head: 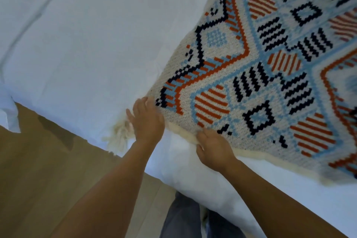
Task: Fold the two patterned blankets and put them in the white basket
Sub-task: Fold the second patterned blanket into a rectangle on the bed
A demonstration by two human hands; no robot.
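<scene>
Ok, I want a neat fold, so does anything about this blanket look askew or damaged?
No damage shows. The blanket lies flat on the bed, only slightly skewed to the bed's edge, and its corner tassel lies bunched at that edge beside the left hand. The right hand pinches the near hem.

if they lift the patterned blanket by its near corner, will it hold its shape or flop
Probably floppy: the patterned blanket is a knit lying flat on the bed, so it would likely sag from one grip. Its tassel hangs limp off the edge, suggesting loose drape. The chunky knit probably drags on the bed rather than sliding.
</scene>
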